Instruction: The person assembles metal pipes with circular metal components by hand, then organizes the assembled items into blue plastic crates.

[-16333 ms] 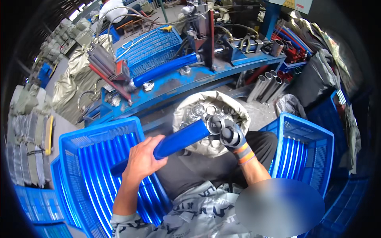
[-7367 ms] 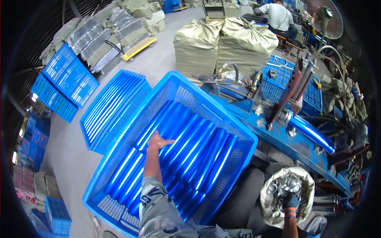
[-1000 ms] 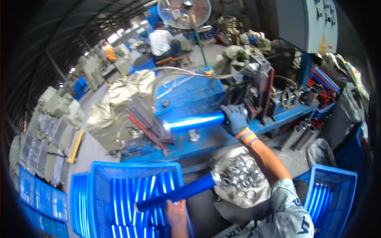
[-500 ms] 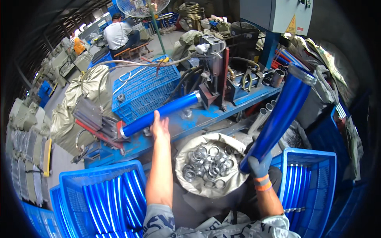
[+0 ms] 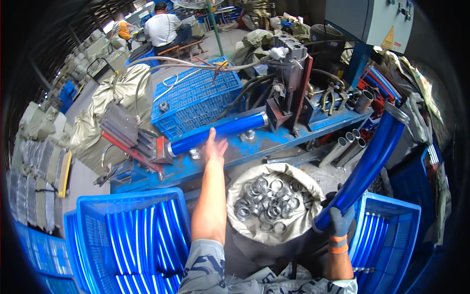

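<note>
My bare left hand (image 5: 214, 149) is at the near side of a shiny blue tube (image 5: 235, 126) that spans the bench machine between its two end fixtures. Its fingers are spread and the thumb overlaps the tube; whether it touches is hard to tell. A grey glove with an orange cuff covers my right hand (image 5: 341, 221), closed around the lower end of another blue tube (image 5: 374, 157). That tube slants up and to the right, with a metal ring at its top end. Between my arms, metal rings (image 5: 267, 201) lie in a pale cloth sack (image 5: 306, 179).
Blue crates of blue tubes stand at left (image 5: 132, 198) and right (image 5: 416, 215). Behind the blue workbench (image 5: 245, 152) sits an upturned blue crate (image 5: 196, 98). Bare metal tubes (image 5: 345, 147) lie right of the sack, below a control box (image 5: 374, 24). A seated person (image 5: 164, 29) is farther back.
My view has shifted, so the bench and machine sit farther right in it. My right hand and its tube appear lower and farther right. The left hand stays by the machine's tube.
</note>
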Tool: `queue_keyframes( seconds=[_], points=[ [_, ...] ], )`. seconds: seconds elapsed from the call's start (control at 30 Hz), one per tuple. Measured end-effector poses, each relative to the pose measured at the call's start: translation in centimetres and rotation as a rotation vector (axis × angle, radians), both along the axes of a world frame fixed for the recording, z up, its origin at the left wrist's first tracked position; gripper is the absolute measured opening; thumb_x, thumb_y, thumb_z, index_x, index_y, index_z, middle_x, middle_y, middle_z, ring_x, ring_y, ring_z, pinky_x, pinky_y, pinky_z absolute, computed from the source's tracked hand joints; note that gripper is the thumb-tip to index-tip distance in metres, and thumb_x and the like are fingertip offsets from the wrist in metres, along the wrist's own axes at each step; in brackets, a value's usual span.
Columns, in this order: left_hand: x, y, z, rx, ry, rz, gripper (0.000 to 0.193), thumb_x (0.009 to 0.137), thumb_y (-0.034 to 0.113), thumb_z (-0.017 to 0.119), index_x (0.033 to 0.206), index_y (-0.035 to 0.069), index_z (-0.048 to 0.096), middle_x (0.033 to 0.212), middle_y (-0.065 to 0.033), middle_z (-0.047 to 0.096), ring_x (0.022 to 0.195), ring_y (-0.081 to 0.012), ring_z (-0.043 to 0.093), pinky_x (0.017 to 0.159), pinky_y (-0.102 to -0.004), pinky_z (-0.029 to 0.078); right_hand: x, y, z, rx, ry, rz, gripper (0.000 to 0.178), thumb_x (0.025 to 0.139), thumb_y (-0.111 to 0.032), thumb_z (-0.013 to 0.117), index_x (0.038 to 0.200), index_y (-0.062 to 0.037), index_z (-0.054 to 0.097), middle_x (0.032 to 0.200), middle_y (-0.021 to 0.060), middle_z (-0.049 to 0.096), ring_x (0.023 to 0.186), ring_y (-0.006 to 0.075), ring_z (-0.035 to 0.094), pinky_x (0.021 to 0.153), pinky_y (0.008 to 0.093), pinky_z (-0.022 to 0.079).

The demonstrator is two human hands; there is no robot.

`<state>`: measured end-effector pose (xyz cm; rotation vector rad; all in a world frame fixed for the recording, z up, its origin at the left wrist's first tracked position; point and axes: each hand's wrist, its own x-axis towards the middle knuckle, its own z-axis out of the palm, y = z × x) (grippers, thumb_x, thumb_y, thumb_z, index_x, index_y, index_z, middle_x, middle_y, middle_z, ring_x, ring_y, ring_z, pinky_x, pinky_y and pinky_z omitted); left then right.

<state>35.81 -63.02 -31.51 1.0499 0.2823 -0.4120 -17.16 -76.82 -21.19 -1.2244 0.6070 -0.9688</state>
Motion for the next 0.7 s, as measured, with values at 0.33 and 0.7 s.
queue_keyframes(
  seconds=[0.33,0.7],
  points=[
    [8.7,5.9,-8.8,-0.398,-0.047,-0.530,0.028,0.110,0.041,0.073,0.097,0.019,0.060,0.081,-0.0007,0.055,0.072,-0.0199,0.056,0.066,-0.0366,0.052,-29.7,-4.1,8.4,-0.423,0.664,-0.660,0.041,0.099,-0.006,0.073,0.140,0.0001,0.069,0.115,0.0085,0.078,0.094,0.0173,0.072,0.085,0.0360,0.060],
    [5.8,8.1,-5.1,0.022,0.038,-0.406,0.085,0.110,0.038,0.079,0.166,-0.013,0.039,0.161,-0.0217,0.066,0.140,-0.0319,0.072,0.115,-0.0421,0.064,-67.4,16.5,-18.1,0.310,1.661,-0.647,0.081,0.081,-0.034,0.085,0.154,-0.0042,0.065,0.131,0.0247,0.081,0.124,0.0381,0.079,0.110,0.0454,0.060]
  ],
)
